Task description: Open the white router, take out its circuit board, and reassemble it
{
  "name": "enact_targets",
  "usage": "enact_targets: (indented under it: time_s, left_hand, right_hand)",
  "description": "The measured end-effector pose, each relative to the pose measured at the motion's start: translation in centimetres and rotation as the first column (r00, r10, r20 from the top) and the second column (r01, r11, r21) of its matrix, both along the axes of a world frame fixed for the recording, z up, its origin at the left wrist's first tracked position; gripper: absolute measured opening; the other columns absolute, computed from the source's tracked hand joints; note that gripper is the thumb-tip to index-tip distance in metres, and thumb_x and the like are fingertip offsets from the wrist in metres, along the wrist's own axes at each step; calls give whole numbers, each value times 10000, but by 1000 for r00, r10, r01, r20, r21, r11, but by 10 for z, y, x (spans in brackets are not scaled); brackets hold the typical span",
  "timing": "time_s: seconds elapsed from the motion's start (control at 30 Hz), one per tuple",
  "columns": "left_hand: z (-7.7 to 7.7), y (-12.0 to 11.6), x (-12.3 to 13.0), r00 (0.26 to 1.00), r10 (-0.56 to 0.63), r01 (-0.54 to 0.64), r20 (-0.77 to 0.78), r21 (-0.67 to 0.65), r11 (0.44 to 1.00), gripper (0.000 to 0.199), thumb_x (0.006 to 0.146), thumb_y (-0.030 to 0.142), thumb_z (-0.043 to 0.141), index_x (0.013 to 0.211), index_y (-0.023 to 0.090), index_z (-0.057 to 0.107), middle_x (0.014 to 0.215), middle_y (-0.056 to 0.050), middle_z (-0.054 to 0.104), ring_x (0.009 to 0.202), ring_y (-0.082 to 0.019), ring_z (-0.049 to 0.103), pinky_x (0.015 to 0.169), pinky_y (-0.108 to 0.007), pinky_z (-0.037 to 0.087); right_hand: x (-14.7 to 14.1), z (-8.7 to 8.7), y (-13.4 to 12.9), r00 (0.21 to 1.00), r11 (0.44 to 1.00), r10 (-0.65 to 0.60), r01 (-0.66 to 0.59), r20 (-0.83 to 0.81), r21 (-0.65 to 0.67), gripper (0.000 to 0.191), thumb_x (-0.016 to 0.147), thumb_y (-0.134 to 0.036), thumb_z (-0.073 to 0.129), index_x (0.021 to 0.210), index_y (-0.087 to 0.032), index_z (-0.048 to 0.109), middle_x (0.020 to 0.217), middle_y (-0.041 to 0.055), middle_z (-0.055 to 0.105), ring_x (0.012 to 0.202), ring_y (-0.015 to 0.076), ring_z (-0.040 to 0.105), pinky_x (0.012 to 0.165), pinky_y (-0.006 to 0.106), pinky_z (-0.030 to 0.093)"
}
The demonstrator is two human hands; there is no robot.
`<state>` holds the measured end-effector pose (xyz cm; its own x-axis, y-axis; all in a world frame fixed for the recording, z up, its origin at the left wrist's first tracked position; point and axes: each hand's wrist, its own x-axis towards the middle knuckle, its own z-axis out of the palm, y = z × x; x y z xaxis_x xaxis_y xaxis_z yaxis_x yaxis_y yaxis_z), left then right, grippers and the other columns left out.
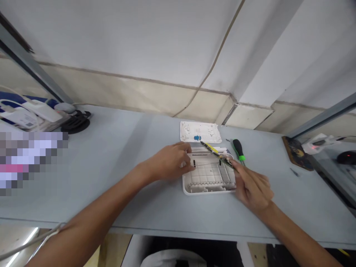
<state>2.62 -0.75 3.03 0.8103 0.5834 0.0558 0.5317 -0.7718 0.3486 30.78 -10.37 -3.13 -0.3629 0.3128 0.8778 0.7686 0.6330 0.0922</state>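
An open white plastic casing point(210, 176) lies on the grey table, its ribbed inside facing up. Over its right part my right hand point(251, 185) holds a thin circuit board point(218, 153), tilted and seen nearly edge-on, with yellow parts along it. At the casing's upper left edge is my left hand point(178, 161), its fingers curled and their tips by the rim; whether they pinch anything is too small to tell. Behind the casing lies a white perforated cover point(201, 129) with a small blue piece point(197, 138) on it.
A black and green screwdriver point(238, 149) lies right of the casing. White devices with cables point(41, 111) and a black round stand point(76, 122) are at the far left. At the right are a dark wooden plaque point(297, 154) and a black mouse point(346, 157).
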Motion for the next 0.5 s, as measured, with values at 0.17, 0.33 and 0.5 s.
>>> enact_targets:
  time_s: [0.17, 0.33, 0.5]
  left_hand:
    - [-3, -2, 6, 992, 122, -121, -17, 49, 991, 156, 945, 209, 671, 891, 245, 813, 1124, -31, 733, 992, -197, 693, 753, -295, 490]
    - [-8, -1, 15, 982, 185, -186, 28, 42, 982, 131, 848, 175, 758, 862, 290, 818, 1071, 3, 735, 1025, -200, 681, 691, -289, 442]
    - [-8, 2, 22, 980, 196, -194, -23, 69, 979, 129, 860, 151, 741, 818, 254, 809, 997, -6, 719, 986, -195, 665, 670, -296, 426]
  right_hand:
    - [-4, 0, -1, 984, 992, -121, 122, -128, 5, 672, 865, 71, 666, 1489, -166, 596, 1167, 88, 805, 929, 193, 807, 777, 227, 663]
    - [-6, 2, -1, 974, 988, -152, 151, -171, -18, 660, 879, 48, 666, 1487, -204, 604, 1140, 75, 812, 852, 186, 805, 715, 238, 653]
    - [-6, 1, -1, 972, 993, -121, 121, -201, -13, 651, 886, 44, 662, 1486, -202, 604, 1135, 77, 813, 820, 182, 796, 658, 247, 645]
